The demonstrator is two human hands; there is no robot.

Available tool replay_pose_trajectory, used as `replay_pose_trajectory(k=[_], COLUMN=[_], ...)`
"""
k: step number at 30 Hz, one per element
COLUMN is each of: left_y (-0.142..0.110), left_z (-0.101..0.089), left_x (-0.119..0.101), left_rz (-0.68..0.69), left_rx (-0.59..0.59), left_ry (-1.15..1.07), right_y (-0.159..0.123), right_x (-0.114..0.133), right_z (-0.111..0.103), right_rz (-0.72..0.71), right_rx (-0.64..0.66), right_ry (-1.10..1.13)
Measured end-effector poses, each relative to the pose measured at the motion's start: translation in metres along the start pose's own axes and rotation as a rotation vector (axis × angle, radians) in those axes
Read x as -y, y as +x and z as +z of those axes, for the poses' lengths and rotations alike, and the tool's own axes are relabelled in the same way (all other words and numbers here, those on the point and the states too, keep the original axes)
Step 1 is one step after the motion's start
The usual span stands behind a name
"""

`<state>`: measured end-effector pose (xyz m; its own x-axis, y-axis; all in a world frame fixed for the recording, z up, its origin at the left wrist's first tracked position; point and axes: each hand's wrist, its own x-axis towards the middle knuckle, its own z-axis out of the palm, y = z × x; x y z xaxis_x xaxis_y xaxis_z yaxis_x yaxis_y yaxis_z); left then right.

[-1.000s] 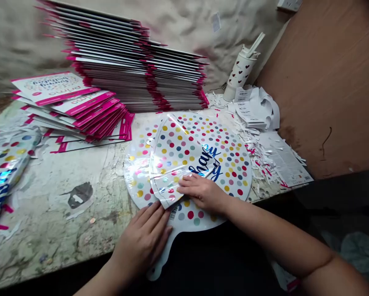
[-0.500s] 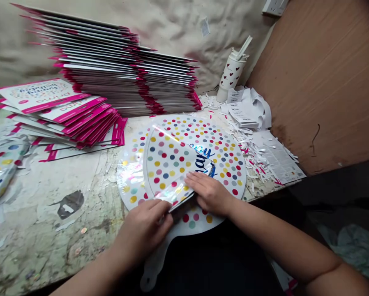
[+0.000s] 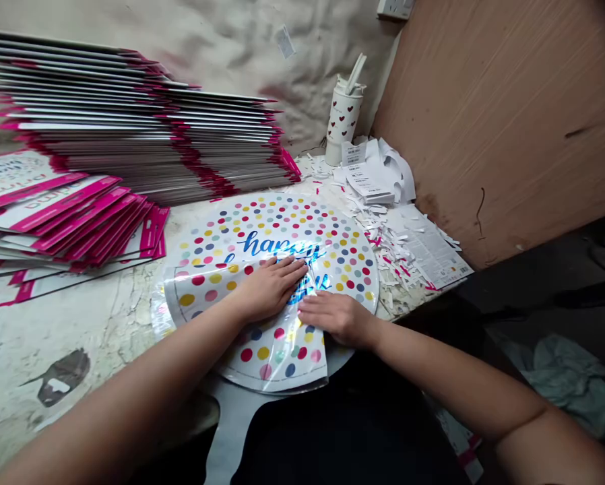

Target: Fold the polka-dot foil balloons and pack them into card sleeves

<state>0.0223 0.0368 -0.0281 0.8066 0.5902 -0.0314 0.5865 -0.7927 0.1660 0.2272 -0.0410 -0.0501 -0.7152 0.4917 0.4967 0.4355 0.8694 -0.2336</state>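
A flat, uninflated foil balloon (image 3: 278, 213) printed with coloured dots and blue "happy birthday" lettering lies in front of me. Part of it is folded over into a wedge (image 3: 282, 357) that points toward the lettering in the middle. My left hand (image 3: 269, 288) rests on the fold with its fingers stretched out, near the wedge's point. Just to the right, my right hand (image 3: 335, 316) presses on the wedge's right edge, fingers extended. A pale flat tail (image 3: 229, 424) hangs over the table's front edge. My left forearm covers part of the balloon.
Tall stacks of pink-edged printed cards (image 3: 221, 141) stand along the wall, with a fanned pile of cards (image 3: 95, 215) at left. A heart-print tumbler (image 3: 343, 118), a bundle of labels (image 3: 370, 178) and paper scraps (image 3: 386, 236) lie at right, beside a brown board (image 3: 509, 114).
My left hand has moved from the lower left edge up onto the balloon's middle. The folded wedge has swung toward me, uncovering more blue lettering. The view has shifted right.
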Motion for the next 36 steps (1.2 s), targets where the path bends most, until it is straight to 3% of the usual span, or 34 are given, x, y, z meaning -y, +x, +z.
replay_pose_trajectory(k=[3, 7, 10, 13, 17, 20, 22, 24, 27, 30, 33, 36], left_y=[-0.002, 0.004, -0.01, -0.059, -0.14, -0.169, -0.167, -0.155, -0.129, -0.106, -0.094, -0.093], left_z=[0.002, 0.004, 0.003, 0.0, -0.009, -0.021, -0.032, -0.041, -0.042, -0.019, 0.012, 0.028], left_x=[-0.006, -0.014, -0.01, 0.009, 0.042, 0.045, 0.031, 0.009, -0.029, -0.058, -0.069, -0.069], left_rz=[-0.021, -0.051, -0.071, -0.182, -0.492, -0.652, -0.697, -0.667, -0.444, -0.211, -0.278, -0.359], left_rx=[-0.004, -0.006, 0.019, 0.061, -0.011, -0.203, -0.396, -0.51, -0.576, -0.468, -0.254, -0.13], left_ry=[0.028, 0.048, 0.066, 0.108, 0.152, -0.001, -0.149, -0.243, -0.174, 0.027, 0.121, 0.088], right_y=[-0.01, -0.009, -0.006, -0.003, 0.006, 0.02, 0.031, 0.042, 0.053, 0.058, 0.059, 0.062], right_x=[0.008, 0.005, -0.002, -0.007, -0.011, -0.013, -0.015, -0.019, -0.027, -0.034, -0.03, -0.012], right_z=[-0.008, -0.013, -0.014, -0.019, -0.028, -0.029, -0.025, -0.017, -0.003, 0.002, -0.006, -0.012], right_rz=[-0.117, -0.064, -0.051, 0.066, 0.336, 0.594, 0.781, 0.998, 1.214, 1.258, 1.269, 1.169], right_rx=[0.079, 0.18, 0.268, 0.308, 0.365, 0.305, 0.233, 0.183, 0.16, 0.182, 0.189, 0.067], right_ry=[0.089, 0.218, 0.362, 0.511, 0.677, 0.769, 0.832, 0.819, 0.712, 0.638, 0.544, 0.293])
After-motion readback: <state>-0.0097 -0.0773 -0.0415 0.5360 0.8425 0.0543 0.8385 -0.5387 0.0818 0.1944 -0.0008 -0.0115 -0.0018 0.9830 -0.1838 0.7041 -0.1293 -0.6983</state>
